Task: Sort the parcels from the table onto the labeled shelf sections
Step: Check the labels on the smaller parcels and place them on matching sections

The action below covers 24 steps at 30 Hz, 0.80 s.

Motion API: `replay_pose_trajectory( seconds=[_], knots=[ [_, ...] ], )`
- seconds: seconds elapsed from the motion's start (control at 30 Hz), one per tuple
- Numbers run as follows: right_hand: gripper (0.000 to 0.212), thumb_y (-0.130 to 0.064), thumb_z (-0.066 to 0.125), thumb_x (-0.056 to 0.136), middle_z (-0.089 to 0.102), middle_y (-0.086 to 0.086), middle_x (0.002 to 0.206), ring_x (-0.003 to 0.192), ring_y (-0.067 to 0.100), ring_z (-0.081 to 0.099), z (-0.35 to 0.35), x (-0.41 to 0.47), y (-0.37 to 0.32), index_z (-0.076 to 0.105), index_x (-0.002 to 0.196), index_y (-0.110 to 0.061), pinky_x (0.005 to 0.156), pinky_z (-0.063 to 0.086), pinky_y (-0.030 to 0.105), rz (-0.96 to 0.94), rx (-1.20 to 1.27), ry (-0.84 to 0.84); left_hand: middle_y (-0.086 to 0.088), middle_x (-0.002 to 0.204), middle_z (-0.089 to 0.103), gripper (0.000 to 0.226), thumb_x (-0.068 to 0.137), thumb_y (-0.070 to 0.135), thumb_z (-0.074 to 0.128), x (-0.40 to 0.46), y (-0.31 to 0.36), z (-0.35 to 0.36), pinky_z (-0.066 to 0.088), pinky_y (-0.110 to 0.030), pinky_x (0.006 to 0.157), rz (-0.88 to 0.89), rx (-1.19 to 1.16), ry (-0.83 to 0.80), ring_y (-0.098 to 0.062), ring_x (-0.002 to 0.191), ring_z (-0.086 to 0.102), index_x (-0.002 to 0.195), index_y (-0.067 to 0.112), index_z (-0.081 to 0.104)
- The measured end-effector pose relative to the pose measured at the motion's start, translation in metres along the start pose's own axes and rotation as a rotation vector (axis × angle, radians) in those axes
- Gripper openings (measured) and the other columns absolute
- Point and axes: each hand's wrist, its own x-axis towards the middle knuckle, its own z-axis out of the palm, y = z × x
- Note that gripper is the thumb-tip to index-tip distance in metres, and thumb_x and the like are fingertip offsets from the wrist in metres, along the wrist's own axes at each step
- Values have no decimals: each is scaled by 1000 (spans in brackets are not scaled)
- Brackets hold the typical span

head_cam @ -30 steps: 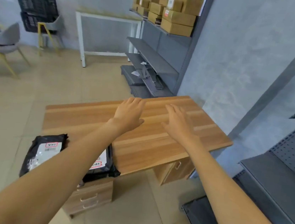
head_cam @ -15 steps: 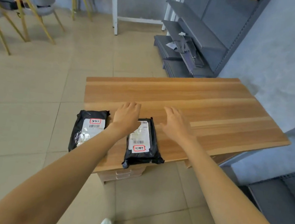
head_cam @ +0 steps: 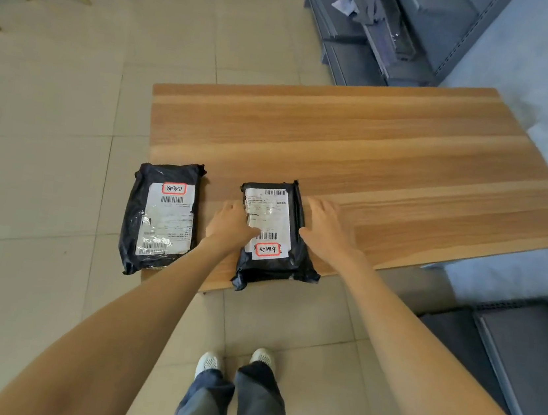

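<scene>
One tiled floor [head_cam: 49,145] is carrying one rectangular wood-grain tabletop [head_cam: 360,142], its laminate striped in light and dark bands running along its length. One grey metal shelf unit [head_cam: 365,46] is standing beyond the tabletop's far edge, and a second grey shelf [head_cam: 508,339] is showing at the lower right. Two parcels are lying flat at the tabletop's near left end, both soft, glossy black plastic mailers, rectangular, each bearing one white label. The left parcel [head_cam: 161,217] is overhanging the tabletop's left edge; its long axis is running near to far, with the red-framed mark at the far end. The right parcel [head_cam: 274,231] is lying parallel, just beside it, its near end overhanging the near edge and its red-framed mark pointing toward the person. Two bare hands are flanking the right parcel: the left hand [head_cam: 229,226] is touching its left edge, grip released; the right hand [head_cam: 325,231] is resting against its right edge, fingers straight, grip released.
</scene>
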Motion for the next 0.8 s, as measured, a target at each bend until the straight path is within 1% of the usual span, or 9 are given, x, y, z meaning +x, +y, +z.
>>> replay_pose_trajectory(
  seconds=[0.17,0.23,0.3,0.4,0.47,0.53,0.6,0.7,0.8],
  knots=[
    [60,-21,59,91,42,6,145,134,24,36,18,9,11,35,145,-12,111,28,36,-23,16,-28,-5,116,66,51,84,37,71,15,-3,25,54,-35,78,-223,-371,-59,-22,101,64,124,10,54],
    [61,-20,60,90,42,6,145,135,24,36,23,12,16,35,145,-11,111,28,37,-27,33,-36,-4,114,70,44,83,39,72,19,-3,36,56,-37,86,-297,-535,-110,-20,99,67,119,14,62],
    [62,-19,61,90,41,6,146,136,24,34,26,14,22,35,145,-11,112,28,37,-25,54,-42,-3,116,69,52,79,47,74,23,-2,47,54,-39,92,-348,-594,-119,-22,103,65,121,17,63],
    [62,-20,61,91,40,7,147,137,23,34,29,16,28,34,146,-9,113,27,36,-40,67,-40,-2,122,64,77,70,55,77,26,3,57,52,-33,82,-411,-621,-96,-22,107,61,131,15,53],
    [61,-19,61,91,40,6,148,137,23,34,30,17,31,35,145,-9,113,27,35,-46,75,-25,-1,118,65,84,62,55,83,31,4,62,51,-32,78,-451,-660,-80,-20,101,61,128,14,53],
    [60,-19,61,91,39,6,148,138,22,33,32,17,36,36,144,-9,113,28,36,-44,80,-16,-3,113,67,99,40,57,87,39,0,71,57,-35,81,-495,-678,-70,-21,95,66,122,13,55],
    [60,-20,60,91,38,6,149,138,23,33,33,17,40,35,145,-9,113,30,37,-37,83,-25,-6,106,69,99,31,50,90,52,-11,85,59,-39,78,-527,-696,-68,-22,88,69,116,12,57],
    [61,-21,60,92,38,7,149,137,25,34,35,16,47,33,146,-8,112,31,38,-27,71,-36,-8,103,70,90,37,40,95,47,-5,85,60,-38,71,-567,-751,-51,-23,84,71,113,11,56],
    [63,-23,60,92,38,8,149,136,26,35,39,14,51,32,147,-8,111,32,37,-15,67,-48,-7,104,70,72,56,27,94,39,9,80,53,-27,52,-536,-807,-42,-18,76,69,115,8,57]
  ],
)
